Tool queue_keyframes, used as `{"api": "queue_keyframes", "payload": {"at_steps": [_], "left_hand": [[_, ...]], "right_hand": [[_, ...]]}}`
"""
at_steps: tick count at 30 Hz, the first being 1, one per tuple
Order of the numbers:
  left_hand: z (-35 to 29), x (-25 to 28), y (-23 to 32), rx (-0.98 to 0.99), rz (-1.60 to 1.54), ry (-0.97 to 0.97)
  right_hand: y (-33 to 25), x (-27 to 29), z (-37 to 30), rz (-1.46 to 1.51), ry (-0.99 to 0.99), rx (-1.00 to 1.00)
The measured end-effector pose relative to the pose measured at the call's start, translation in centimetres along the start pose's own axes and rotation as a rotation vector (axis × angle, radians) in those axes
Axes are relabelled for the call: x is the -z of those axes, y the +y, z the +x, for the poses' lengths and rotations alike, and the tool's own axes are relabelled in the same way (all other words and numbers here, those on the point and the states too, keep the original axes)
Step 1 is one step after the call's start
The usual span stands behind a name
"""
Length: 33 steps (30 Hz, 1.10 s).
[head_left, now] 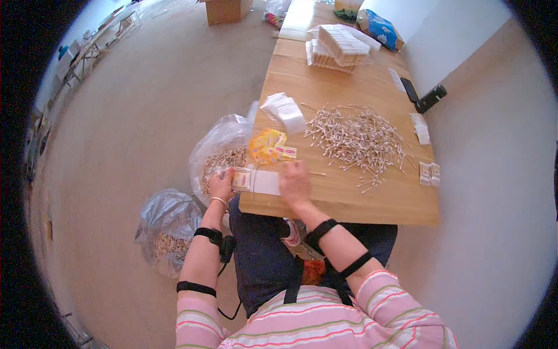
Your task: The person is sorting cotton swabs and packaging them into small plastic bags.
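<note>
My left hand (pixel 221 184) is closed on the edge of a small clear packet of cotton swabs (pixel 241 179), which has a printed yellow and red card in it. That packet lies at the table's near left corner. Right beside it is a white flat strip (pixel 267 182), and my right hand (pixel 295 183) rests at its right end. Motion blur hides what the right fingers hold, if anything. Beyond the hands are loose yellow printed cards (pixel 268 146) and a stack of clear plastic bags (pixel 285 111). A big heap of loose cotton swabs (pixel 357 138) spreads to the right.
Stacked packs of swabs (pixel 343 46) stand at the table's far end. Two small packets (pixel 429 174) and a black cylinder (pixel 431 99) lie along the right edge, by the wall. Bags of swabs (pixel 224 154) and of similar bits (pixel 170 244) stand left, below the tabletop (pixel 349 203).
</note>
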<state>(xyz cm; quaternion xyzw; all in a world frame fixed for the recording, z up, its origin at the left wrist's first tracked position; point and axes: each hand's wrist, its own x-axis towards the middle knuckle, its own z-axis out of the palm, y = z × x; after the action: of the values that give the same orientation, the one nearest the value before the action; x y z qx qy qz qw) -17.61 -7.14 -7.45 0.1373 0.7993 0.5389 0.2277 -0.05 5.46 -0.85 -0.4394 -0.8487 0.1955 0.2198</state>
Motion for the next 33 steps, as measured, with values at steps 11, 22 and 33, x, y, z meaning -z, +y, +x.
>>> {"api": "queue_keyframes", "payload": {"at_steps": [11,22,33], "left_hand": [[-7.3,-7.0,7.1,-0.896,0.513,0.005],[-12.9,-16.0,6.7,-0.862,0.488,-0.361],[-13.7,-16.2,7.0,-0.912,0.562,-0.34]], "right_hand": [[12.6,5.2,-3.5,0.015,0.158,0.061],[18.7,11.2,-4.7,-0.25,0.258,0.069],[22.4,10.7,-0.7,-0.177,0.252,0.029]]}}
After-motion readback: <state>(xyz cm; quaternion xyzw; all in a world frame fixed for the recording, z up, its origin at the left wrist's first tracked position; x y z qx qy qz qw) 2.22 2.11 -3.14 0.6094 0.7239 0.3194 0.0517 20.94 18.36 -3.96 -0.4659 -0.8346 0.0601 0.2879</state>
